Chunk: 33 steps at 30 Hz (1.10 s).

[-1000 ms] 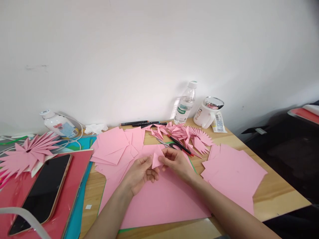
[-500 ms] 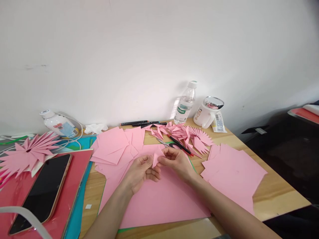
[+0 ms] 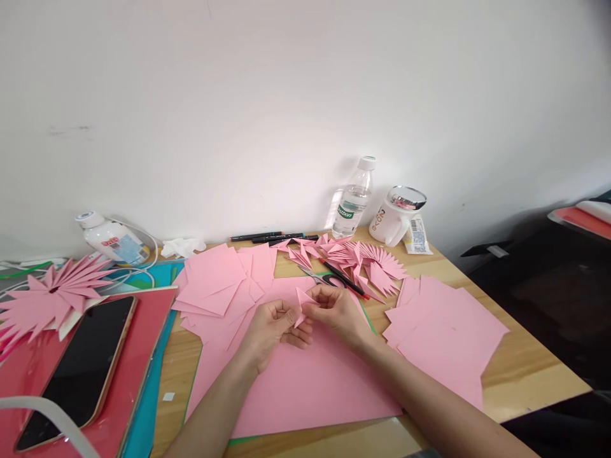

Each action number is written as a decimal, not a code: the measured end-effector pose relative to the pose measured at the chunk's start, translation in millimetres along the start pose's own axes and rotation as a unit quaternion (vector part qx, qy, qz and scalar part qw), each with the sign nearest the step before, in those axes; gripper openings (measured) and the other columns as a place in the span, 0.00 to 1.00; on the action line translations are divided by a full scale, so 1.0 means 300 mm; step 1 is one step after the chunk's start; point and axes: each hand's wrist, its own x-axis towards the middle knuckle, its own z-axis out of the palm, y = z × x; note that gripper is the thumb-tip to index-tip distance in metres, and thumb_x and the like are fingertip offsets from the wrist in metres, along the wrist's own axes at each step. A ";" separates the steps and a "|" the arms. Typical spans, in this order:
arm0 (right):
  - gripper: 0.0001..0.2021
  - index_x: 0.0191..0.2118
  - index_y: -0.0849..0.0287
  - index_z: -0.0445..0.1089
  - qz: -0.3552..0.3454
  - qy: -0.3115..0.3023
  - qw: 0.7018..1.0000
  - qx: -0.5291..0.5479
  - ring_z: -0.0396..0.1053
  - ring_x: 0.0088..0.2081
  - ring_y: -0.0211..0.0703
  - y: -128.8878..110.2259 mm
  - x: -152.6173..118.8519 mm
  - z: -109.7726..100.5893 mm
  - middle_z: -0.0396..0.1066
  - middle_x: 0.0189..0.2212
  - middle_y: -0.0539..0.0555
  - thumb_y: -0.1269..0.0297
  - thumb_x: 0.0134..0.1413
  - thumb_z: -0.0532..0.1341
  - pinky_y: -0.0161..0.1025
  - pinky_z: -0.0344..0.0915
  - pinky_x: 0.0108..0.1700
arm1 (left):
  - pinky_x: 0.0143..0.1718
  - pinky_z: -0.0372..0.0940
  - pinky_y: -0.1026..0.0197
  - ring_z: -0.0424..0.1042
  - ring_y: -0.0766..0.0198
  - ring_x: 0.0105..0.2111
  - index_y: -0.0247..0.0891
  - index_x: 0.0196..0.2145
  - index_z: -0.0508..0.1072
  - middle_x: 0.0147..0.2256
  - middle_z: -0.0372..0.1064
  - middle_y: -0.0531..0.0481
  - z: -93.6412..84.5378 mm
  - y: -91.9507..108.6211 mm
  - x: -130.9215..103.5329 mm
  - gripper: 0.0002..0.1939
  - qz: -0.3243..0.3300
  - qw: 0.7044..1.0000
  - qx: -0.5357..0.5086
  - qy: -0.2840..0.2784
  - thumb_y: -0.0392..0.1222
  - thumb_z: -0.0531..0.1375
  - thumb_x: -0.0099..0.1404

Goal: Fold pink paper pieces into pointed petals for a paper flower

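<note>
Between my two hands is a small folded piece of pink paper (image 3: 302,296), with pointed corners showing above and below the fingers. My left hand (image 3: 272,332) pinches its left side between thumb and fingers. On its right side, my right hand (image 3: 338,312) grips it with thumb and forefinger. Both hands are just above a large pink sheet (image 3: 315,388). Beyond the right hand lie scissors (image 3: 324,277) and a black pen (image 3: 344,280), beside a pile of folded pink paper pieces (image 3: 367,261).
Pink paper squares lie in a stack (image 3: 214,280) at left and as larger sheets (image 3: 446,337) at right. A water bottle (image 3: 353,200) and lidded mug (image 3: 396,216) stand by the wall. A phone (image 3: 79,372) and pink paper pinwheel (image 3: 55,289) rest on a red folder (image 3: 143,343).
The pink paper has turned in my fingers, so a point now shows above and another below. My left hand has shifted slightly right, closer to the right hand.
</note>
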 end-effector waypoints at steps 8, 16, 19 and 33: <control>0.11 0.25 0.61 0.66 0.010 0.008 1.000 0.012 0.61 0.22 0.34 0.003 0.001 -0.004 0.66 0.20 0.48 0.60 0.38 0.66 0.34 0.59 0.28 | 0.27 0.68 0.62 0.74 0.62 0.24 0.31 0.24 0.69 0.25 0.73 0.45 -0.011 0.013 -0.002 0.15 -0.036 0.998 -0.039 -0.043 0.48 0.65 0.52; 0.09 0.22 0.61 0.66 0.031 0.052 0.998 -0.022 0.60 0.21 0.33 -0.039 -0.009 0.010 0.64 0.18 0.47 0.61 0.38 0.64 0.33 0.59 0.27 | 0.15 0.63 0.66 0.69 0.66 0.15 0.35 0.23 0.65 0.18 0.68 0.51 0.012 0.000 -0.009 0.17 0.000 1.000 0.023 -0.007 0.51 0.62 0.53; 0.10 0.22 0.61 0.66 0.035 0.059 0.998 -0.005 0.60 0.21 0.33 -0.037 -0.009 0.012 0.64 0.18 0.46 0.60 0.38 0.64 0.34 0.59 0.27 | 0.12 0.60 0.67 0.67 0.67 0.12 0.35 0.23 0.63 0.16 0.67 0.53 0.022 -0.006 -0.006 0.16 0.025 0.999 0.043 0.006 0.50 0.61 0.54; 0.13 0.23 0.62 0.67 0.009 0.040 0.995 0.086 0.62 0.22 0.32 0.011 0.006 -0.006 0.65 0.20 0.47 0.58 0.36 0.68 0.34 0.64 0.28 | 0.20 0.66 0.63 0.71 0.64 0.19 0.33 0.28 0.66 0.21 0.71 0.49 0.017 0.008 -0.015 0.11 0.056 0.997 0.027 -0.040 0.45 0.61 0.56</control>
